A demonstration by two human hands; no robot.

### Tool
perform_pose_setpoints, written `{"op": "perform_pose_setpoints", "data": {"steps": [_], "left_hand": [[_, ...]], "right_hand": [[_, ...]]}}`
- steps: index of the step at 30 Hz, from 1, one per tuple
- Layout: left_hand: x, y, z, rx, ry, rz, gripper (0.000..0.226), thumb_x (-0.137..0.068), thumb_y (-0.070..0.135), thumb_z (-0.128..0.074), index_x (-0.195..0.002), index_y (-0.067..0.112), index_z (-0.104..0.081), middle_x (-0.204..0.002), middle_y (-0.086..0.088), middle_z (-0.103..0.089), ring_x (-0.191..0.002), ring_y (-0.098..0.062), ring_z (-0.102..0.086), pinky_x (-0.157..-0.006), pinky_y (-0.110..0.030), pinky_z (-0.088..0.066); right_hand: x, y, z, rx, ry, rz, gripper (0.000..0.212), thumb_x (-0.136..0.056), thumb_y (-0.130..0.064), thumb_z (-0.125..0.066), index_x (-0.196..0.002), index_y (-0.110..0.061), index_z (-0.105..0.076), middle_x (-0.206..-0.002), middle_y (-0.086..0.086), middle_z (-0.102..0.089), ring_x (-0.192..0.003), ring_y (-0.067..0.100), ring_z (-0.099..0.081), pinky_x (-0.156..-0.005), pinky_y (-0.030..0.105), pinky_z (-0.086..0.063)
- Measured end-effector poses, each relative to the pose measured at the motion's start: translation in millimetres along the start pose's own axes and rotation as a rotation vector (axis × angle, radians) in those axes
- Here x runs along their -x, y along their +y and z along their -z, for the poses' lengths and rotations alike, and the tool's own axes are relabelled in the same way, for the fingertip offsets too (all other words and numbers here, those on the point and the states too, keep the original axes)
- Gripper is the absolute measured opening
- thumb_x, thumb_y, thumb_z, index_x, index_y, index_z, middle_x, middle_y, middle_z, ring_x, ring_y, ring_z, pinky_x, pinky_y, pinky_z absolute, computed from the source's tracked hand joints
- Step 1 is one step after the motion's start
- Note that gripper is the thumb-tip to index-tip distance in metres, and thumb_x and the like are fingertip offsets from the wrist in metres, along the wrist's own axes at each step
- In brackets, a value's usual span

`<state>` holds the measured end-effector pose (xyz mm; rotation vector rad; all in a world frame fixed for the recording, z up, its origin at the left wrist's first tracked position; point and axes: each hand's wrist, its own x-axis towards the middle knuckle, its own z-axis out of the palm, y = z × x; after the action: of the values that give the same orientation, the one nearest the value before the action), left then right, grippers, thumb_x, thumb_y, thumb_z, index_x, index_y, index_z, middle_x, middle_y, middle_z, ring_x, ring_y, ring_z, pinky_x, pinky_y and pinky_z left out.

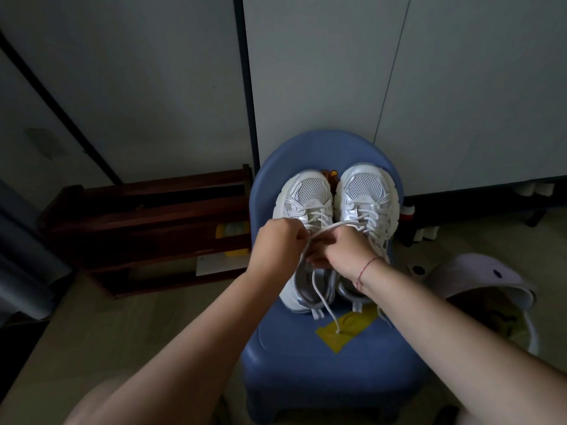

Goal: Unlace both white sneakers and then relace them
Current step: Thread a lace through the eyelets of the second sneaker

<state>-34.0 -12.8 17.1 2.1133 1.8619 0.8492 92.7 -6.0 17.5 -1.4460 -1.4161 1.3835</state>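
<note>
two white mesh sneakers sit side by side on the seat of a blue plastic chair point(306, 363), toes pointing away toward the grey wall panels point(337, 72); the left sneaker point(306, 191) touches the right sneaker point(365, 185). both hands meet over the left sneaker's tongue and hide its upper eyelets. the left hand point(277, 240) has its fingers curled in, pinching the white lace point(322, 292); the right hand point(346, 250), a thin red string bracelet point(365, 268) on its wrist, curls its fingers round the same lace. one loose end trails down onto a yellow tape patch point(352, 335) on the seat. a dark wooden rack point(147, 216) stands just left of the chair, and a pale lilac rounded container point(478, 271) stands to its right.
</note>
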Motion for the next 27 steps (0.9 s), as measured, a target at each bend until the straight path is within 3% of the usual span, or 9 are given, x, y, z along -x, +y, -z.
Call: {"op": "perform_pose_setpoints", "data": {"steps": [2,4,6,11,14,18,22,25,27], "left_hand": [[-1,-6,0,0.17,0.067,0.086,0.003,-0.08,0.009,-0.072,-0.081,0.008,-0.075,-0.076,-0.006,-0.073,-0.07,-0.015,-0.063,-0.063,-0.024,-0.046],[-2,-12,0,0.364,0.055,0.213,0.004,-0.076,0.008,-0.079,-0.077,0.01,-0.075,-0.067,-0.002,-0.07,-0.061,-0.011,-0.063,-0.064,-0.025,-0.053],[-3,-18,-2,0.489,0.0,0.326,0.01,-0.075,0.009,-0.082,-0.072,0.013,-0.073,-0.062,0.001,-0.067,-0.058,-0.009,-0.062,-0.066,-0.028,-0.055],[0,-18,-8,0.747,-0.065,0.509,0.014,-0.076,0.01,-0.082,-0.08,0.005,-0.07,-0.065,-0.002,-0.064,-0.056,-0.006,-0.057,-0.056,-0.015,-0.049],[0,-19,-11,0.78,-0.116,0.545,0.027,-0.07,0.021,-0.087,-0.079,0.008,-0.065,-0.069,-0.001,-0.063,-0.059,-0.007,-0.056,-0.059,-0.019,-0.048],[-2,-21,-12,0.655,-0.128,0.538,0.033,-0.068,0.029,-0.088,-0.083,0.007,-0.069,-0.073,-0.001,-0.065,-0.066,-0.01,-0.057,-0.064,-0.024,-0.05],[0,-22,-9,0.471,-0.062,0.416,0.022,-0.075,0.03,-0.083,-0.077,0.01,-0.075,-0.067,-0.005,-0.07,-0.061,-0.012,-0.062,-0.059,-0.027,-0.05],[-1,-29,-8,0.571,-0.042,0.44,0.013,-0.077,0.022,-0.081,-0.075,0.01,-0.077,-0.068,-0.009,-0.073,-0.067,-0.021,-0.071,-0.071,-0.034,-0.061],[-1,-32,-7,0.677,-0.054,0.477,0.01,-0.077,0.016,-0.081,-0.074,0.008,-0.076,-0.067,-0.01,-0.073,-0.062,-0.019,-0.07,-0.069,-0.032,-0.061]], "right_hand": [[-1,2,0,-0.035,-0.027,-0.007,0.035,-0.09,0.011,-0.045,-0.082,-0.017,-0.066,-0.073,0.007,-0.068,-0.058,0.014,-0.063,-0.06,0.026,-0.057],[-1,4,0,-0.058,-0.064,0.0,0.034,-0.09,0.011,-0.046,-0.086,-0.015,-0.067,-0.07,0.005,-0.068,-0.055,0.01,-0.065,-0.056,0.02,-0.055],[-2,5,0,-0.036,-0.071,0.013,0.03,-0.089,0.01,-0.048,-0.084,-0.012,-0.068,-0.069,0.007,-0.069,-0.056,0.012,-0.066,-0.058,0.022,-0.056],[-5,8,-1,0.017,-0.042,0.028,0.021,-0.091,0.006,-0.05,-0.086,-0.007,-0.066,-0.073,0.016,-0.066,-0.06,0.022,-0.065,-0.059,0.027,-0.057],[-7,10,-4,0.106,-0.03,0.057,0.029,-0.09,0.008,-0.047,-0.076,-0.01,-0.065,-0.063,0.01,-0.066,-0.053,0.018,-0.065,-0.057,0.029,-0.058],[-9,11,-1,0.261,-0.037,0.12,0.029,-0.089,0.005,-0.051,-0.071,-0.013,-0.066,-0.068,0.01,-0.069,-0.064,0.025,-0.07,-0.064,0.036,-0.06],[-8,2,8,0.693,-0.072,0.252,0.026,-0.086,-0.005,-0.054,-0.068,-0.02,-0.064,-0.068,-0.002,-0.065,-0.072,0.022,-0.064,-0.069,0.032,-0.053],[8,-6,15,0.907,-0.293,0.216,0.027,-0.084,-0.003,-0.05,-0.071,-0.023,-0.061,-0.061,-0.012,-0.057,-0.066,0.015,-0.059,-0.065,0.026,-0.049],[20,-3,19,0.861,-0.548,0.079,0.024,-0.087,-0.003,-0.049,-0.074,-0.021,-0.058,-0.065,0.001,-0.067,-0.058,0.018,-0.062,-0.063,0.033,-0.053]]}}
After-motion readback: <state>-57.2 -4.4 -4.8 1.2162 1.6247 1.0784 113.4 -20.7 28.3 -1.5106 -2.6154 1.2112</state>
